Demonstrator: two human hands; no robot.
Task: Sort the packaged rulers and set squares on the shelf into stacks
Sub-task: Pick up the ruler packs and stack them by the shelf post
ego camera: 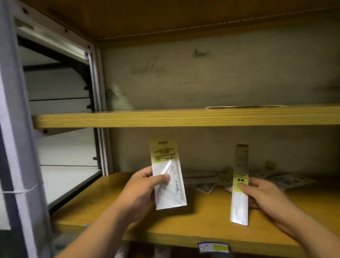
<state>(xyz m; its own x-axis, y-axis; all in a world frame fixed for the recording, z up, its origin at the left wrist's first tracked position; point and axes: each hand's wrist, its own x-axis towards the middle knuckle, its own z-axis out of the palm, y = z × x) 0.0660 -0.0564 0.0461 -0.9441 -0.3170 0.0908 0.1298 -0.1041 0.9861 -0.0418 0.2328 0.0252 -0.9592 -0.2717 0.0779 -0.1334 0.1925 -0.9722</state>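
Blurred packets (pixel 284 179) are lying two o'clock of the right hand (pixel 264 195), which is pinching a narrow ruler pack (pixel 239 207); the left hand (pixel 142 184) is pinching a wider pack (pixel 164 152).

Stockroom, wooden shelves (pixel 185 120), packaged stationery (pixel 276 179)

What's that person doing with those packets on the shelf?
A person is sorting packets at a wooden shelf. Their left hand holds up a wider packet that seems to have a set square inside. Their right hand holds a long narrow packet, probably a ruler. Both packets are lifted off the shelf. Behind them, more packets lie in a loose pile at the back, not yet stacked.
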